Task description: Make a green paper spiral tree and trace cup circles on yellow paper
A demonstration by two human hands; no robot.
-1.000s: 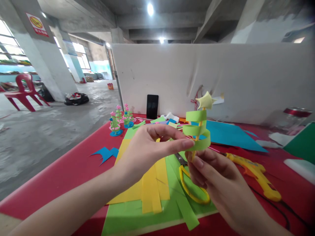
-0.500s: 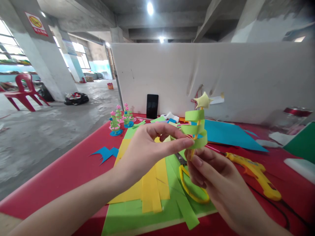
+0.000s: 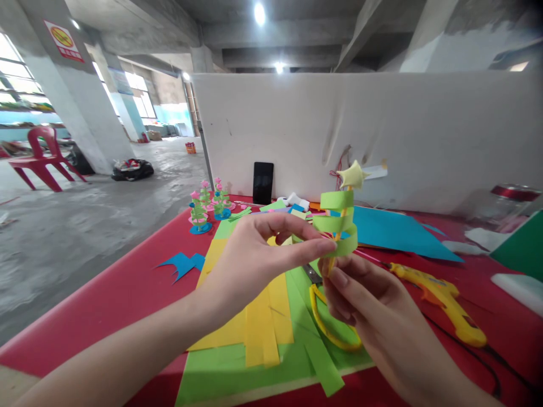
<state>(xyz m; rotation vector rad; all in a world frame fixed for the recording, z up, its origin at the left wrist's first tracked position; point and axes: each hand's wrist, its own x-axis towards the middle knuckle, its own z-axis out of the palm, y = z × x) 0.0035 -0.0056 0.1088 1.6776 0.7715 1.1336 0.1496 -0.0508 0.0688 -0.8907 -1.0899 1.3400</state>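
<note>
A green paper strip (image 3: 338, 200) winds in a spiral around a thin yellow stick (image 3: 343, 217), which carries a pale yellow paper star (image 3: 353, 175) on top. My left hand (image 3: 271, 249) pinches the strip's lowest turn between thumb and index finger. Below it, my right hand (image 3: 360, 299) grips the bottom of the stick, keeping it nearly upright. Under the hands, scissors with yellow handles (image 3: 328, 330) lie on green paper (image 3: 229, 379), partly covered by my right hand. Yellow paper strips (image 3: 258, 333) lie left of the scissors.
Several small paper trees (image 3: 198, 217) stand at the far left of the red table (image 3: 106, 294). Blue scraps (image 3: 182, 265) lie in front of them. A phone (image 3: 263, 182) leans on the white board (image 3: 271, 124). At right are a yellow glue gun (image 3: 441, 297) with its cable and blue paper (image 3: 394, 232).
The star and stick have tilted very slightly to the right. Both hands keep the same hold.
</note>
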